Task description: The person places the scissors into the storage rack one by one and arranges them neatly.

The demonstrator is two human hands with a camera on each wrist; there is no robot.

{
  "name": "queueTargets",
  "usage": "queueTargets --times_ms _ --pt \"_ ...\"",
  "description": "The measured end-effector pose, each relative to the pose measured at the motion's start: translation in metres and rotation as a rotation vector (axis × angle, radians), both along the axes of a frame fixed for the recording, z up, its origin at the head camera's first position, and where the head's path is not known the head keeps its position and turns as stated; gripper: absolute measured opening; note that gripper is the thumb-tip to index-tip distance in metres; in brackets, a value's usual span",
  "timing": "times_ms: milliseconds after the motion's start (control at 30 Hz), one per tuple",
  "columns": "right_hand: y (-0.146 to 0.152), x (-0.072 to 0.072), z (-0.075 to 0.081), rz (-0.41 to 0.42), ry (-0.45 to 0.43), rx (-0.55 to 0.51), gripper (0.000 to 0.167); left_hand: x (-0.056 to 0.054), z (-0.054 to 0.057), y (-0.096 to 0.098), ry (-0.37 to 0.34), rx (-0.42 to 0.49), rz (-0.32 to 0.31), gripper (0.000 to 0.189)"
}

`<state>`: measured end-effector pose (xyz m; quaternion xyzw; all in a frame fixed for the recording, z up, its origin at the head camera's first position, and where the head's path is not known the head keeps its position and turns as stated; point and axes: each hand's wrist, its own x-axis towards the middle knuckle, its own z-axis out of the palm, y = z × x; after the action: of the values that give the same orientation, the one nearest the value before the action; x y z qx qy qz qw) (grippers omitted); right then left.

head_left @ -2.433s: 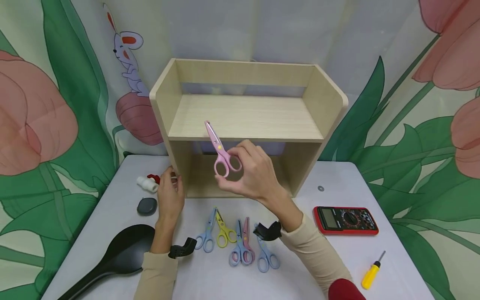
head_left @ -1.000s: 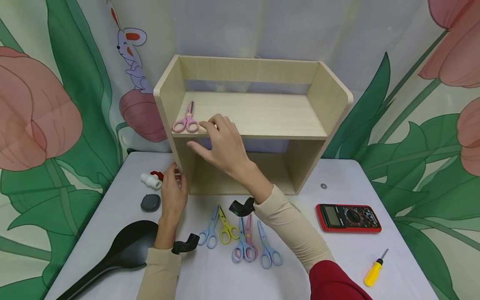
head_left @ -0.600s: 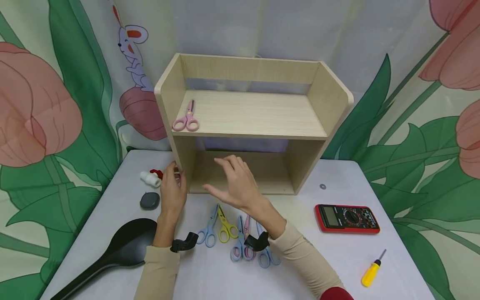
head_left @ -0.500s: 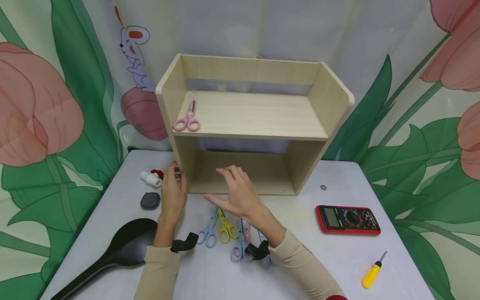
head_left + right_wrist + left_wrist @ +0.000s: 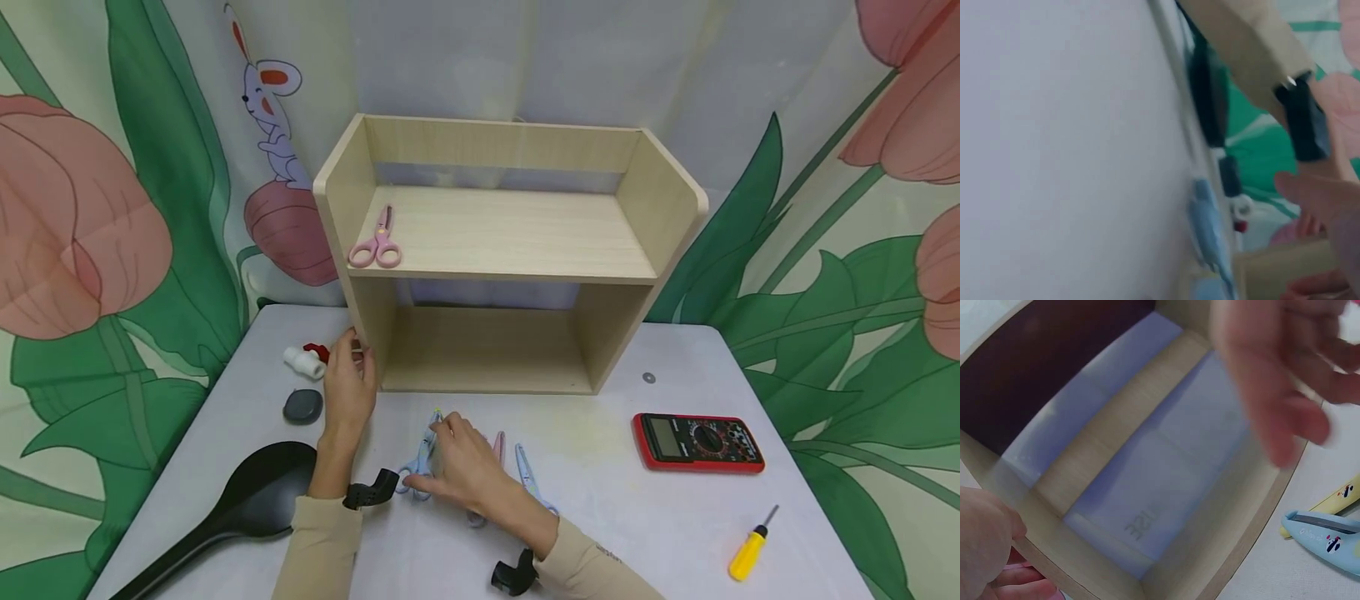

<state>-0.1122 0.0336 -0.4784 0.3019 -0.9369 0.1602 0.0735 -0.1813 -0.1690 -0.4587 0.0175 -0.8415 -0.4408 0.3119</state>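
My left hand [image 5: 348,392] grips the front edge of the left side panel of a light wooden shelf [image 5: 480,275]; in the left wrist view its thumb and fingers lie on either side of the edge. My right hand [image 5: 468,467] hovers low over the scissors on the table, thumb apart from the fingers, fingertips beside blue scissors [image 5: 424,454]. Yellow scissors [image 5: 1342,496] show in the left wrist view, mostly hidden by the hand in the head view. Pink scissors [image 5: 499,446] and more blue scissors [image 5: 527,475] lie to the right, partly covered. Other pink scissors [image 5: 382,232] rest on the upper shelf, left.
A black ladle [image 5: 262,492], a dark rounded object [image 5: 303,407] and a white pipe fitting [image 5: 303,362] with red lie at left. A red multimeter [image 5: 699,442], a yellow screwdriver [image 5: 747,554] and a small washer [image 5: 648,377] lie at right on the white table [image 5: 637,533].
My right hand set the pink scissors on the upper shelf's left end, let go, and came back down toward the table scissors. My left hand stays on the side panel.
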Motion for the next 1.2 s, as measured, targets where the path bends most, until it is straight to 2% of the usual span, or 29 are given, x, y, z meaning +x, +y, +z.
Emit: queueTargets --times_ms 133,333,500,700,967,1100,1200 --pt "-0.007 0.010 -0.012 -0.030 -0.022 0.046 0.069 0.000 0.000 -0.002 -0.006 -0.002 -0.008 0.039" --pt "-0.012 0.019 -0.025 -0.055 -0.027 0.076 0.064 0.002 0.000 -0.003 -0.014 -0.005 -0.014 0.038" --pt "-0.013 0.022 -0.029 -0.061 0.004 0.115 0.045 0.003 -0.002 -0.002 -0.002 -0.010 -0.008 0.036" --pt "-0.013 0.018 -0.028 -0.066 0.036 0.106 0.036 0.003 -0.002 -0.002 -0.012 -0.008 -0.006 0.037" --pt "-0.007 0.015 -0.023 -0.054 -0.001 0.058 0.030 0.003 -0.002 -0.002 -0.027 0.000 -0.013 0.038" --pt "0.000 0.013 -0.015 -0.029 -0.029 0.006 0.029 0.002 -0.001 -0.002 -0.042 0.004 -0.018 0.039" --pt "0.006 0.013 -0.003 -0.007 -0.048 -0.070 0.027 0.002 -0.001 -0.002 -0.038 0.008 -0.025 0.039"
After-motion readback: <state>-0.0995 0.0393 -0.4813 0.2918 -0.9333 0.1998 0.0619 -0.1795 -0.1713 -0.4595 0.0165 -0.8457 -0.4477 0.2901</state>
